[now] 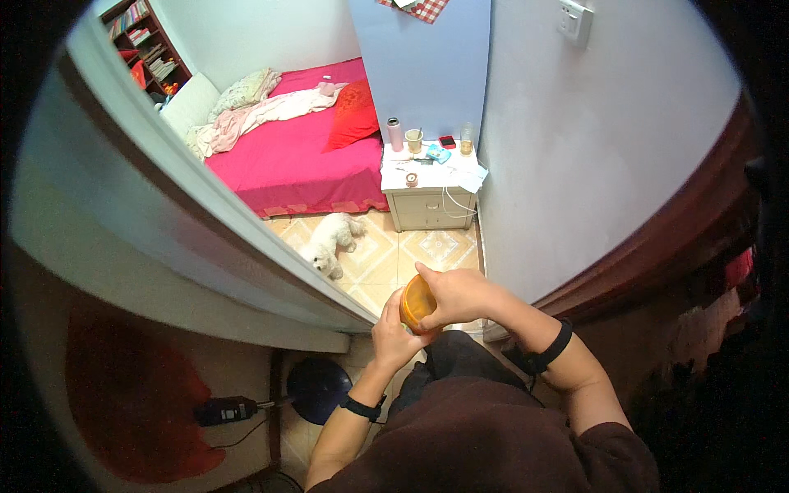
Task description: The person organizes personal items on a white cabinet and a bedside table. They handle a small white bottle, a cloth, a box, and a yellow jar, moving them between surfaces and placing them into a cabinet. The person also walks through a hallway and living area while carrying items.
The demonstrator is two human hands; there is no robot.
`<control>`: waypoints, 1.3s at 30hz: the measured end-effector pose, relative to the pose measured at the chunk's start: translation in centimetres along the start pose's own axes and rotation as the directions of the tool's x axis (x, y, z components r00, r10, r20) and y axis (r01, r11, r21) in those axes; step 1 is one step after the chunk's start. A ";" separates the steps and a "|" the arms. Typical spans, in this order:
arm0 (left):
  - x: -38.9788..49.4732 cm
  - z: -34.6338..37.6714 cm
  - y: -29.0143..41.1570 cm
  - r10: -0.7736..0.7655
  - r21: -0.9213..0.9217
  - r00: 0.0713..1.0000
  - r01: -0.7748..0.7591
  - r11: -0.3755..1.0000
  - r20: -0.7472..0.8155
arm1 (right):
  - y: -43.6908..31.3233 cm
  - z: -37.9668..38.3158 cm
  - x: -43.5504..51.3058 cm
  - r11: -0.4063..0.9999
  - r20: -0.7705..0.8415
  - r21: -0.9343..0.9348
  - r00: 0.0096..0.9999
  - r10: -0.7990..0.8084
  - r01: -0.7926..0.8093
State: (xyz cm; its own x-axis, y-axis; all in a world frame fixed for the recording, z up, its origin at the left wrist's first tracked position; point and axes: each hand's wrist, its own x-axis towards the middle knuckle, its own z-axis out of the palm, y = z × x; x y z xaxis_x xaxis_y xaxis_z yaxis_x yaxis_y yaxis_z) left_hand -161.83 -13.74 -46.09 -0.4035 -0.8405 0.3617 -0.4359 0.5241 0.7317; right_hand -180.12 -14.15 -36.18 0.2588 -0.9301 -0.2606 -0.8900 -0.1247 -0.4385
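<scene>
A round orange plastic container (420, 302), perhaps a cup or a jar, is between my hands in front of my body. My left hand (393, 339) wraps its left side and underside. Across its rim spreads my right hand (459, 297), a finger on the far edge and another digit on the near edge. My right palm hides the container's right side. Whether anything is inside cannot be made out. A black band circles my left wrist, and another is on my right forearm.
A white dog (333, 240) is on the tiled floor (370, 259) ahead. Beyond are a bed with a magenta sheet (283, 169) and a white nightstand (425, 206) bearing cups, bottles and a cable. Walls (592, 154) flank the doorway. A dark round stool (317, 389) stands at lower left.
</scene>
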 end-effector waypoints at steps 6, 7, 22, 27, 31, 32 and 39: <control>7.8 3.0 -4.1 -0.081 0.042 0.993 0.085 0.996 -0.080 | 4.0 -2.6 9.0 0.996 -0.120 -0.032 0.990 0.079 -0.084; 9.8 3.7 -5.1 -0.116 0.033 0.990 0.119 0.992 -0.081 | 5.1 -3.2 11.0 0.990 -0.153 -0.060 0.981 0.115 -0.126; 34.1 14.0 -17.0 -0.267 -0.017 0.958 0.271 0.963 0.107 | 23.2 -10.9 30.6 0.916 0.086 0.239 0.946 0.311 -0.323; 37.5 14.4 -22.3 -0.303 0.035 0.925 0.303 0.952 0.227 | 25.0 -10.1 35.2 0.876 0.174 0.218 0.900 0.399 -0.430; 40.2 13.8 -27.3 -0.249 0.006 0.913 0.261 0.965 0.324 | 26.1 -8.5 40.4 0.875 0.273 0.217 0.887 0.371 -0.433; 40.9 13.4 -28.6 -0.247 0.021 0.901 0.256 0.966 0.356 | 26.3 -8.3 42.0 0.873 0.295 0.209 0.879 0.374 -0.442; 46.0 13.0 -39.3 -0.202 0.007 0.869 0.223 0.975 0.452 | 25.9 -5.0 53.1 0.762 0.298 0.227 0.788 0.538 -0.606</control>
State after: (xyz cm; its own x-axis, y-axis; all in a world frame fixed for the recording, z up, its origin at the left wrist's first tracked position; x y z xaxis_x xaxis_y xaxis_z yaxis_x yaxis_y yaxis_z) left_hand -173.69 -71.22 -65.70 -0.6259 -0.7742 -0.0943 -0.5204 0.3245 0.7899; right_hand -191.29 -68.49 -57.10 -0.1632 -0.6971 -0.6981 -0.7502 0.5473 -0.3711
